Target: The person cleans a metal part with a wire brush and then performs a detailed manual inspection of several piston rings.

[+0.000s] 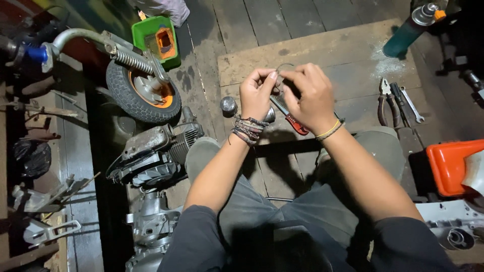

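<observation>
Above the knees, left hand [256, 94] and right hand [310, 95] fingertip-to-fingertip, perhaps around a thin wire ring [283, 68].

The thin wire ring [283, 67] pinched between the left hand [256, 94] and the right hand [311, 96] was mostly covered by the fingers, and whatever small part sat inside it was too small to tell. Just below those hands, the red-handled tool [293, 122] had its head hidden behind them, so it may have been a cutter or pliers. Right of the hands, the orange container [451, 165] was cut off by the picture's edge.
</observation>
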